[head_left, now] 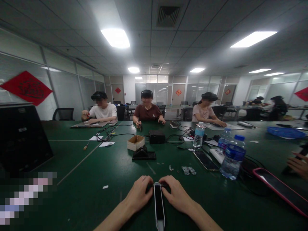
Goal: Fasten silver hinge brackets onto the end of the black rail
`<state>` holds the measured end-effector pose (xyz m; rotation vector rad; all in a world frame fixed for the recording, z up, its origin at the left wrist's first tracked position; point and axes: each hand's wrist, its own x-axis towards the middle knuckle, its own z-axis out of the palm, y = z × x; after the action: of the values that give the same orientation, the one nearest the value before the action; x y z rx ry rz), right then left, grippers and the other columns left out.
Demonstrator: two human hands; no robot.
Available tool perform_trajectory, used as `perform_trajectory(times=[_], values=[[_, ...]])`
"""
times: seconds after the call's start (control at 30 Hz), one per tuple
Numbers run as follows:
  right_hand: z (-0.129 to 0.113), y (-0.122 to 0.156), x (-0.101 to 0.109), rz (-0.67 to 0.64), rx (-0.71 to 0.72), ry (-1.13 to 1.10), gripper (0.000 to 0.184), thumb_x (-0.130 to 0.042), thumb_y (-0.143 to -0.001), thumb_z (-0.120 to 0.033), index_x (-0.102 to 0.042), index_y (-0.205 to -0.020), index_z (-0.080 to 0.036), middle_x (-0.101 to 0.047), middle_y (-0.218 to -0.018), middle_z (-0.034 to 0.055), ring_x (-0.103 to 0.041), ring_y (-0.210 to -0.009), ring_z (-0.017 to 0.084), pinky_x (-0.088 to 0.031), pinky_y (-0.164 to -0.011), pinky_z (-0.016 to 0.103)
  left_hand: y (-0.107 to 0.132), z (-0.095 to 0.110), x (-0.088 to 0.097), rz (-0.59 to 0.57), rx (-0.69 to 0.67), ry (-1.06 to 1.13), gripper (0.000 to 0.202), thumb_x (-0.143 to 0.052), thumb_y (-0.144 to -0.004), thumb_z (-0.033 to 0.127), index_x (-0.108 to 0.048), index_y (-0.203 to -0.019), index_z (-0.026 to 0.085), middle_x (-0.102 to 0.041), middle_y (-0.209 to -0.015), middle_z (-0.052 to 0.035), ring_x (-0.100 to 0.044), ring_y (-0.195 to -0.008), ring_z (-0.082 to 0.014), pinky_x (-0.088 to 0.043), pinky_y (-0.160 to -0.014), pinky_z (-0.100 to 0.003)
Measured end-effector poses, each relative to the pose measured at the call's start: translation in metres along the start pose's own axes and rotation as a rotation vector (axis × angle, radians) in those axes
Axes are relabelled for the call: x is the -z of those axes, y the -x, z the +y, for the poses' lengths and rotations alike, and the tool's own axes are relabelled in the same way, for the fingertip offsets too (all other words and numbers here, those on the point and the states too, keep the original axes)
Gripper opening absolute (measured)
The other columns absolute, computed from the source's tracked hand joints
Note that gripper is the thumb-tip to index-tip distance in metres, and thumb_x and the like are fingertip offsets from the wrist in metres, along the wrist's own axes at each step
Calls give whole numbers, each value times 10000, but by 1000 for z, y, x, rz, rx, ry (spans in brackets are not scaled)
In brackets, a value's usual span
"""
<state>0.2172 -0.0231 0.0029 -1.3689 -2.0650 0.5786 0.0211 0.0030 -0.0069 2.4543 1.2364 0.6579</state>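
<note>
Slim device (pixel 159 202): flanked by left grip (pixel 140 193) and right grip (pixel 176 194)
Both grips: half curled; whether it is held cannot be told
Metal pieces (pixel 185 171): laid on bench (pixel 91 173) beyond right grip

Head camera: worn on the person's own head, looking forward and down over the green surface (pixel 81 189).
Nearest part: at six o'clock, the left hand (pixel 140 192) and right hand (pixel 174 192), forearms entering from seven and five.
Facing: across the surface toward three seated people (pixel 148 110) around the dial's centre, farther off.
Upper reach: ceiling (pixel 141 19) at twelve.
Side reach: wide, from a black monitor (pixel 24 141) at nine to a blue tray (pixel 286 132) at three.
</note>
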Motion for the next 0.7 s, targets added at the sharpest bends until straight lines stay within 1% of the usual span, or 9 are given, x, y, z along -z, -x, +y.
perform_trajectory(times=[0.2,0.3,0.37,0.43,0.5,0.53,0.6,0.7], values=[[1,1,-2,7,28,22,220,-497,-841,-195,-632,-1013,-171,-643,-1002,77,-585,-957,209,-456,-863,311,0,-3,-3,24,-16,-1,105,-492,-852,151,-568,-917,184,-614,-929,-46,-569,-860,-193,-458,-766,-292],[3,0,2,-15,32,37,220,-508,-855,-232,-631,-1032,-184,-640,-1017,68,-585,-962,201,-457,-862,302,1,-1,-1,18,-13,1,97,-496,-857,166,-571,-914,185,-618,-921,-45,-577,-848,-194,-465,-755,-291],[8,-1,9,-15,18,66,245,-510,-868,-272,-625,-1064,-181,-636,-1043,73,-583,-980,201,-455,-873,301,1,1,1,3,-15,-1,102,-500,-858,168,-577,-923,181,-621,-918,-46,-582,-849,-199,-470,-756,-296],[16,-5,20,25,-16,126,277,-492,-881,-279,-615,-1101,-164,-630,-1091,83,-572,-1022,201,-439,-910,303,1,2,3,-5,-16,-14,106,-506,-860,173,-583,-934,170,-622,-934,-56,-586,-859,-205,-473,-765,-301],[27,-10,31,85,-93,248,292,-455,-899,-254,-602,-1129,-150,-624,-1122,87,-558,-1055,198,-417,-941,303,1,2,3,-16,-1,-3,118,-498,-872,185,-582,-951,165,-620,-943,-60,-588,-845,-204,-474,-769,-308],[32,-12,38,93,-146,309,297,-434,-908,-248,-599,-1138,-156,-624,-1130,83,-558,-1059,197,-416,-939,303,0,1,3,-25,4,4,117,-504,-869,186,-584,-951,162,-618,-948,-63,-586,-859,-207,-473,-779,-313],[43,-17,49,86,-207,354,302,-427,-908,-240,-606,-1135,-151,-628,-1128,96,-559,-1063,216,-424,-924,322,0,0,4,-42,15,16,127,-512,-870,203,-589,-965,168,-617,-954,-58,-585,-873,-208,-479,-773,-311],[54,-24,62,63,-253,394,296,-455,-891,-234,-626,-1118,-152,-635,-1116,107,-563,-1067,243,-432,-905,344,0,0,5,-59,31,29,143,-510,-881,230,-592,-986,178,-616,-981,-53,-585,-890,-207,-483,-766,-306]])
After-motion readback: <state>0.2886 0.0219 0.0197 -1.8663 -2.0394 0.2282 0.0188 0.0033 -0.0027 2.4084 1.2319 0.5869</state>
